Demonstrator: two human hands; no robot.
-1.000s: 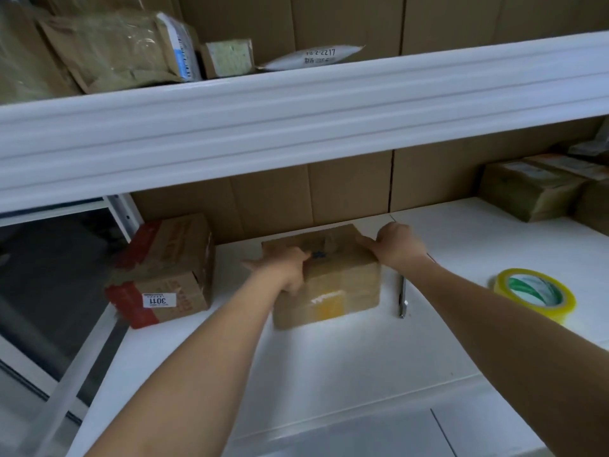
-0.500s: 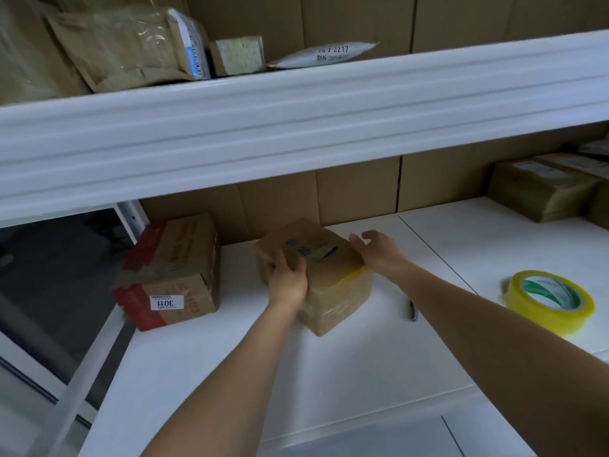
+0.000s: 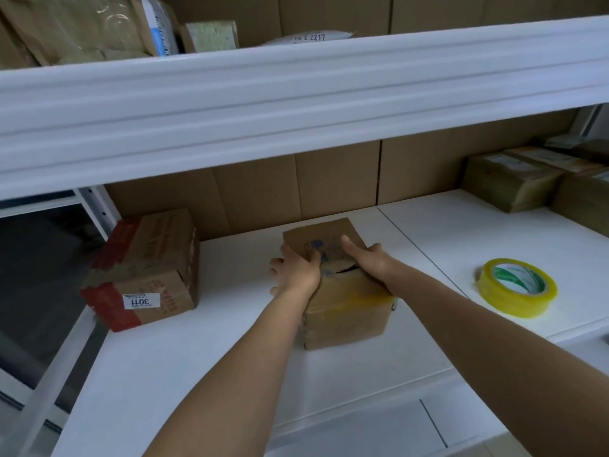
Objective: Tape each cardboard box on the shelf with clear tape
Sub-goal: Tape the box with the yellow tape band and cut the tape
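A small brown cardboard box [image 3: 344, 311] stands on the white shelf [image 3: 197, 374], turned so one corner faces me; its top seam gapes a little. My left hand [image 3: 296, 270] grips the box's left side, thumb on top. My right hand [image 3: 370, 260] grips the right side, thumb laid across the top. A roll of clear yellowish tape [image 3: 515, 286] lies flat on the shelf to the right, apart from both hands.
A larger box with red tape and a white label [image 3: 145, 272] sits to the left. More taped boxes [image 3: 514, 181] stand at the back right. An upper shelf beam [image 3: 296, 103] hangs overhead, with parcels [image 3: 82, 28] on it. A small metal object peeks out beside the held box [image 3: 393, 306].
The box has been turned and drawn toward me. My right hand went from the far edge to gripping the right side, and the metal tool is now mostly hidden behind the box.
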